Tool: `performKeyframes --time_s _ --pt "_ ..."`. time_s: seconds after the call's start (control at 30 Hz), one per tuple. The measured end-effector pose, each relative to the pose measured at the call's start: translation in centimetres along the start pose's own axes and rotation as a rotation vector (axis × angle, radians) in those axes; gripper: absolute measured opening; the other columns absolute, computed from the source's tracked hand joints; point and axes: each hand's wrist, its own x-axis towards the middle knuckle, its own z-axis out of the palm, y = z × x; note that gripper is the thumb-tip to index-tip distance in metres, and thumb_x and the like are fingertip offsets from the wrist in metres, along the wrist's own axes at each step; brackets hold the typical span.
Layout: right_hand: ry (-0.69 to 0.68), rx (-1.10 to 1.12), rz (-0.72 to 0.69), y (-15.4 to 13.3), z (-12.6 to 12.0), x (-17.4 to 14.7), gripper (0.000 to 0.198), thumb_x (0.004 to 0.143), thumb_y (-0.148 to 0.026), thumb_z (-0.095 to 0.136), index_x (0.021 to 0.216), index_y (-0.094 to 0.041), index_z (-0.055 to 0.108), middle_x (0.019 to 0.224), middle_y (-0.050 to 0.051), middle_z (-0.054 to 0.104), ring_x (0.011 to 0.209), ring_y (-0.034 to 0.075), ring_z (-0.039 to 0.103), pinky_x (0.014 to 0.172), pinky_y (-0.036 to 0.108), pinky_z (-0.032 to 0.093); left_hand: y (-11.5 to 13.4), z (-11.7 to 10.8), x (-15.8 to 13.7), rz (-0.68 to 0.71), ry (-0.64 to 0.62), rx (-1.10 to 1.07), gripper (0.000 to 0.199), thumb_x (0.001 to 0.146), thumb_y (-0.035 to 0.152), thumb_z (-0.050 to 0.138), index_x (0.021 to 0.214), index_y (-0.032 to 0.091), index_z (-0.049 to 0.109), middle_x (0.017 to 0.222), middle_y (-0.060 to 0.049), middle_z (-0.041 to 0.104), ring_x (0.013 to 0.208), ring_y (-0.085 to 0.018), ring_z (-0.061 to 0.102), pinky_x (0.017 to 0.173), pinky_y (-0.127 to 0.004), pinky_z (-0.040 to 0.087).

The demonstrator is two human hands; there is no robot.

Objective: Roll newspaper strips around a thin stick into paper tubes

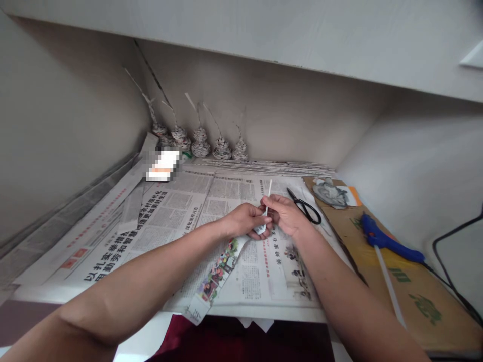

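Observation:
A long strip of newspaper point(221, 271) with a colourful printed picture slants from my hands down to the table's front edge. Its upper end is wrapped into a narrow roll, from which a thin white tip point(269, 188) sticks up. My left hand point(247, 220) pinches the strip where it meets the roll, thumb on top. Close against it, my right hand point(284, 213) grips the upper part of the roll between thumb and fingers. Some fingertips are hidden behind the paper. Black-handled scissors point(310, 211) lie just beyond my right hand.
Newspaper sheets point(177, 211) cover the table. Several woven paper gourd shapes point(200, 143) stand along the back wall beside thin paper rods point(271, 167). A lit phone point(163, 166) sits left. Rightward, a blue glue gun point(388, 242) rests on cardboard point(418, 281). A shelf overhangs the back.

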Motion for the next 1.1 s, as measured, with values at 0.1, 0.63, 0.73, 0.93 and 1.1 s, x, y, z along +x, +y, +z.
performKeyframes --time_s 0.1,0.63,0.73,0.93,1.1 --pt "-0.05 0.011 0.004 -0.12 0.02 -0.09 0.027 0.074 -0.041 0.067 0.083 -0.016 0.062 0.064 0.001 0.062 0.039 0.011 0.052 0.036 0.026 0.046 -0.05 -0.06 0.02 0.004 0.011 0.0 0.047 0.071 0.054 0.063 0.082 0.008 0.064 0.072 -0.008 0.064 0.065 -0.014 0.063 0.061 -0.027 0.053" --pt "-0.042 0.014 -0.005 -0.22 -0.03 -0.17 0.025 0.072 -0.036 0.07 0.08 -0.014 0.061 0.071 0.003 0.065 0.037 0.01 0.052 0.034 0.024 0.045 0.32 0.05 -0.26 -0.008 -0.053 -0.004 0.05 0.07 0.056 0.061 0.083 0.009 0.062 0.075 -0.009 0.064 0.069 -0.016 0.064 0.061 -0.028 0.052" --pt "-0.032 0.025 -0.007 -0.22 -0.11 -0.13 0.027 0.075 -0.039 0.067 0.083 -0.014 0.061 0.069 0.003 0.064 0.041 0.011 0.054 0.037 0.024 0.047 0.21 0.01 -0.21 0.008 -0.044 -0.004 0.049 0.071 0.056 0.06 0.083 0.009 0.063 0.075 -0.009 0.064 0.069 -0.016 0.064 0.061 -0.028 0.052" --pt "-0.065 0.006 -0.002 -0.21 -0.13 -0.08 0.025 0.071 -0.036 0.071 0.08 -0.015 0.061 0.062 0.001 0.062 0.04 0.013 0.054 0.038 0.028 0.048 0.44 -0.09 -0.28 0.007 -0.049 0.005 0.048 0.072 0.056 0.06 0.082 0.009 0.062 0.073 -0.007 0.063 0.068 -0.015 0.063 0.061 -0.028 0.052" --pt "-0.025 0.027 -0.011 -0.32 -0.19 -0.08 0.028 0.073 -0.041 0.069 0.081 -0.015 0.063 0.071 0.003 0.064 0.045 0.012 0.056 0.042 0.026 0.049 0.41 -0.16 -0.21 0.01 -0.045 0.017 0.048 0.072 0.056 0.06 0.081 0.009 0.062 0.07 -0.007 0.063 0.066 -0.015 0.063 0.059 -0.027 0.051"
